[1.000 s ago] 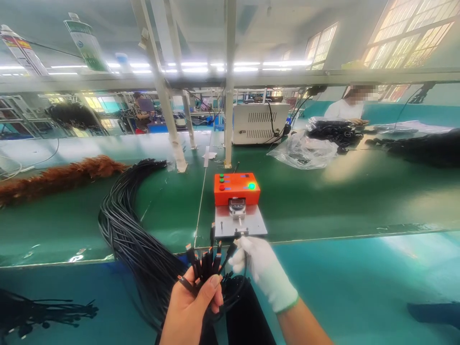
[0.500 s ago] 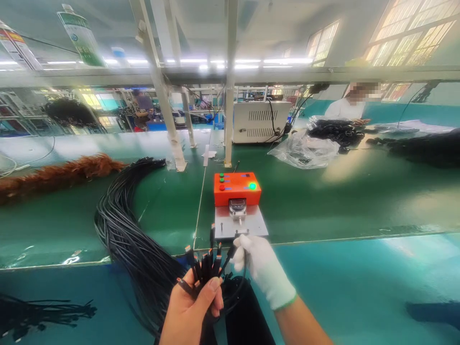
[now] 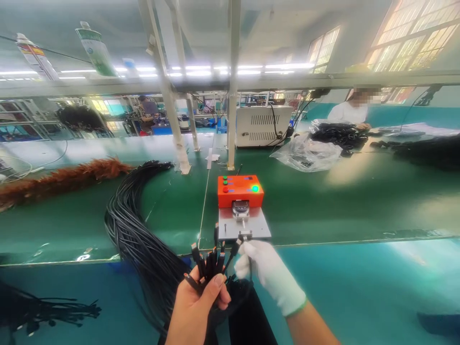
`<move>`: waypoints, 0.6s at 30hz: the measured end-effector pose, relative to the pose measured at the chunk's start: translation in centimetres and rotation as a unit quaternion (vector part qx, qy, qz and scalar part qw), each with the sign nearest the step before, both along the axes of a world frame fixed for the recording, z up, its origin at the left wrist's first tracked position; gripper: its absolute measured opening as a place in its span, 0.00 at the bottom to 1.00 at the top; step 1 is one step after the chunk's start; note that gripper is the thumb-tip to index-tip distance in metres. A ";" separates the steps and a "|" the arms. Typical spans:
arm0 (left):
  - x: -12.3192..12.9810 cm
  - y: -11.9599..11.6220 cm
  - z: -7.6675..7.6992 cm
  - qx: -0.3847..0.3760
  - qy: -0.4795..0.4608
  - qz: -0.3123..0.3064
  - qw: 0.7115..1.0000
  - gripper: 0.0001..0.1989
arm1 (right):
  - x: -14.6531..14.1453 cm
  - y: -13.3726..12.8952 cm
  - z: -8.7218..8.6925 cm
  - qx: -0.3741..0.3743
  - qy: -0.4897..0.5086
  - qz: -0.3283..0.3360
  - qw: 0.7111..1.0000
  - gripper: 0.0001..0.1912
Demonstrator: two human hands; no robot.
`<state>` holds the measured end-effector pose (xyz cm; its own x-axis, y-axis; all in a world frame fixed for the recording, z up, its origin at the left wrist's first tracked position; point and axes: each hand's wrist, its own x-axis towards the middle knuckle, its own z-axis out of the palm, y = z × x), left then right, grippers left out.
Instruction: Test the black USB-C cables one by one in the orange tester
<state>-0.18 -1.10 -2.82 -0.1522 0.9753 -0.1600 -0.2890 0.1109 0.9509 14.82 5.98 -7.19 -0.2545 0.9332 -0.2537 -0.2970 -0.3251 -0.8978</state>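
Note:
My left hand [image 3: 204,299], bare, is closed around a bunch of black cables [image 3: 212,263] whose connector ends point up and fan out. My right hand [image 3: 269,273], in a white glove, pinches a black cable [image 3: 250,270] close to the front of an orange tester [image 3: 239,194]. The glove hides that cable's end, so I cannot tell whether it sits in the small metal fixture [image 3: 245,235]. The tester has a lit green lamp [image 3: 255,189], a small dial gauge [image 3: 240,208] and a metal base plate [image 3: 260,225].
A thick bundle of black cables [image 3: 132,220] runs over the green bench [image 3: 323,206] and down its front edge. Brown bundled material [image 3: 72,179] lies at left. Behind are shelf posts [image 3: 233,96], a white metal box [image 3: 264,125], a plastic bag [image 3: 309,153] and a person [image 3: 348,112].
The view has shifted slightly, moving the scene right and down. My gloved hand sits a little lower against the fixture, which shows more. My left hand keeps its hold on the cables.

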 end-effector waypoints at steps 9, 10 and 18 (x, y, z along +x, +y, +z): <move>0.5 -0.3 0.7 0.013 0.021 -0.026 0.999 0.09 | 1.8 -4.3 4.8 0.146 -0.400 -0.195 0.883 0.21; 0.7 -0.3 0.6 0.012 0.024 -0.034 0.999 0.09 | 0.8 -4.8 5.3 0.170 -0.339 -0.167 0.910 0.20; 1.2 -1.2 -0.1 0.028 0.037 0.140 0.989 0.13 | -3.1 -4.9 4.4 0.071 -0.010 -0.250 0.966 0.11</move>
